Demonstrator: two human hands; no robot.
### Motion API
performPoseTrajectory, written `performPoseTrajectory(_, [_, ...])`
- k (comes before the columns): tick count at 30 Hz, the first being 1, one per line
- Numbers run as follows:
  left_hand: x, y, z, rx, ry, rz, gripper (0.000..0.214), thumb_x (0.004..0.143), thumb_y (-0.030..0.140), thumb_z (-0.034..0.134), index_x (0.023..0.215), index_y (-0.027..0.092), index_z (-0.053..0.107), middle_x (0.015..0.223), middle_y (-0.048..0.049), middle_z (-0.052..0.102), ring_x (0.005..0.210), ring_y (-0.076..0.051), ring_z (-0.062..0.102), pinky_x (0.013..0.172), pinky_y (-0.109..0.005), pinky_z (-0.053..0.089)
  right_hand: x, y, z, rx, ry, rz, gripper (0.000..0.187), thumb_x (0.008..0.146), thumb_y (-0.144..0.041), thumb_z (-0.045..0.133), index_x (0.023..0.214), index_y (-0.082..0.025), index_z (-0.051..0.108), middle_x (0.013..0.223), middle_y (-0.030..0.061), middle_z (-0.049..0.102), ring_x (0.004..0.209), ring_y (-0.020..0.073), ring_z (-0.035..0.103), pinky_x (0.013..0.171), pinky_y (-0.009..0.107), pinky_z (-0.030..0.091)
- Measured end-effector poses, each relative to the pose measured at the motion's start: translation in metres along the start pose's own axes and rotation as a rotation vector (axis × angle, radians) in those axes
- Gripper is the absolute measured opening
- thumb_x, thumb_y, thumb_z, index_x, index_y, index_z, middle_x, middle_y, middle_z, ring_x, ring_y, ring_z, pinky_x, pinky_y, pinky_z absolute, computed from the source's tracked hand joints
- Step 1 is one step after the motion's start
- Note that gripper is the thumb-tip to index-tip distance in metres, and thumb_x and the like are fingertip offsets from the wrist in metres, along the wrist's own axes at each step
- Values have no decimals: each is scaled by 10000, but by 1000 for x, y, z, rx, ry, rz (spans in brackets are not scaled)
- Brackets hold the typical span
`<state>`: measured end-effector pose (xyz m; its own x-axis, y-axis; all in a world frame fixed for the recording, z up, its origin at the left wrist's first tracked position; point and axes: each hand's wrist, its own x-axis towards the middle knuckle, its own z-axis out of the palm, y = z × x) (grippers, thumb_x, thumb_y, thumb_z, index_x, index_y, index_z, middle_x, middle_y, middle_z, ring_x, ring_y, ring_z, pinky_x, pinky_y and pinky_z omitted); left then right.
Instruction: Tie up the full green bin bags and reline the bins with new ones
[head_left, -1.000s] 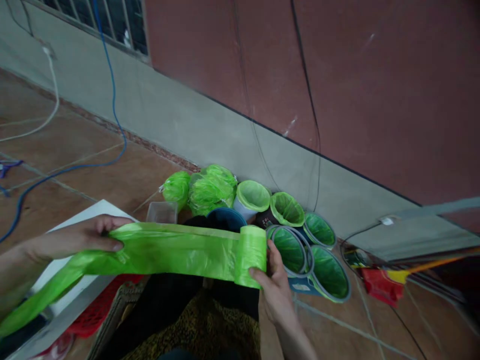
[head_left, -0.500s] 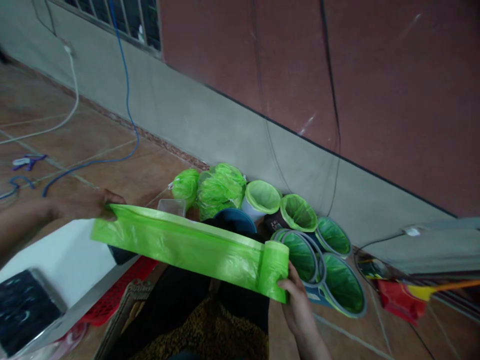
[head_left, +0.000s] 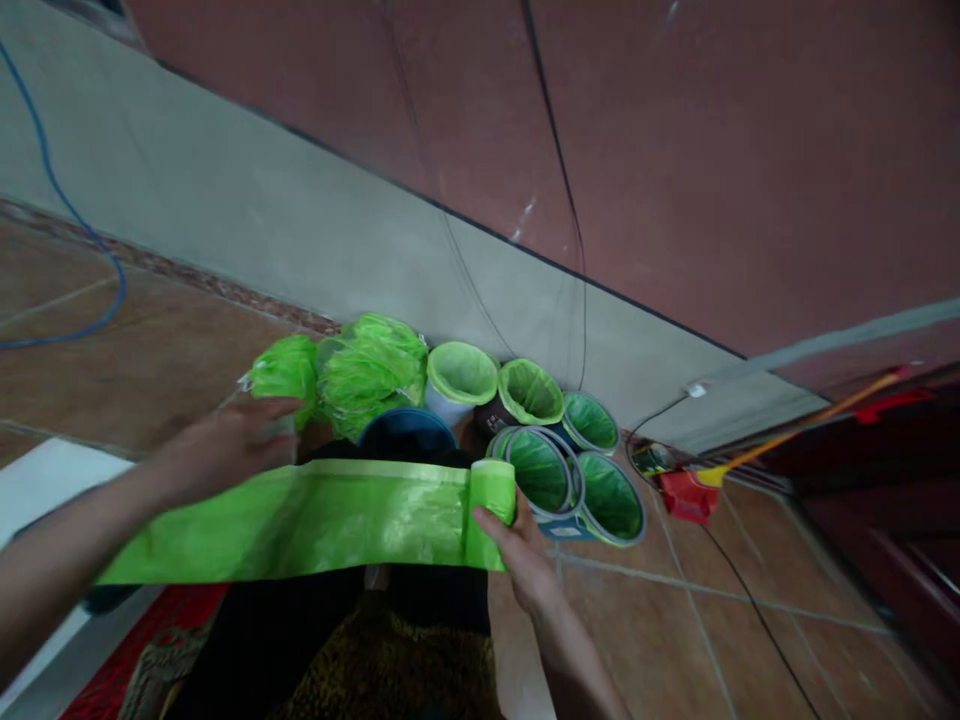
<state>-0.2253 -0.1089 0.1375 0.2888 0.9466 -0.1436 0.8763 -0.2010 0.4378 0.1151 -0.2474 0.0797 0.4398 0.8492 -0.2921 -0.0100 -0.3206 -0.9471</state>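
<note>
A roll of bright green plastic bags (head_left: 491,505) is partly unrolled, and a long flat strip (head_left: 315,520) stretches left from it. My right hand (head_left: 517,555) is closed round the roll from below. My left hand (head_left: 225,445) reaches over the strip's upper edge near its middle, blurred by motion, so I cannot make out its fingers. Beyond the strip stand several small bins lined with green bags (head_left: 540,470), and a blue bin (head_left: 405,430) sits just behind the strip.
Bunched green bags (head_left: 360,365) lie against the grey wall base. A white board (head_left: 45,480) and a red mat (head_left: 150,630) are at lower left. A red dustpan with a yellow handle (head_left: 690,495) lies at right. Cables run along the wall and tiled floor.
My left hand has moved right along the strip, from its far end toward the middle. The view has swung right, and the roll sits lower and more level.
</note>
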Motion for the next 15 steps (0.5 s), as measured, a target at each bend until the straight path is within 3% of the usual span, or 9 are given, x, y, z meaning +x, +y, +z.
performPoseTrajectory(2, [30,51,50,-95,-75,246,586,905,418,476,1438,176,519,1419,-132,629,1220,-257,633,1054,-386,456,1,-1,-2,-17,-18,44,861,698,-537,781,1426,-185,485,1292,119,675,1164,286,640,989,415,519])
performPoseTrajectory(3, [40,75,73,-97,-99,296,573,910,411,478,1424,163,527,1444,-146,606,1284,-266,592,1089,-391,429,3,-2,-4,-40,-22,54,833,723,-568,754,1417,-186,498,1314,121,664,1190,286,629,1012,415,507])
performPoseTrajectory(6, [58,127,122,-64,-245,272,471,929,383,451,1283,116,610,1312,-178,679,1200,-292,642,1024,-398,459,19,-7,-11,-182,13,4,728,775,-637,682,1338,-188,579,1335,119,652,1267,287,581,1095,414,435])
performPoseTrajectory(10, [66,138,134,-115,-260,252,291,882,378,520,1032,168,656,1009,-111,747,931,-258,694,823,-345,476,47,-16,-18,-380,56,-54,769,788,-636,672,1386,-170,541,1339,126,642,1280,281,563,1138,421,364])
performPoseTrajectory(12, [66,134,130,-168,-275,267,266,867,418,532,920,182,646,887,-88,733,851,-249,677,754,-335,454,55,-19,-19,-425,29,-76,746,794,-620,670,1379,-176,537,1253,107,677,1178,263,616,1070,407,417])
performPoseTrajectory(15, [63,130,129,-269,-288,237,305,855,483,524,804,196,614,783,-61,696,756,-221,635,671,-311,416,59,-26,-18,-493,-67,-106,588,776,-590,699,1204,-196,616,1001,38,714,926,212,661,864,336,492])
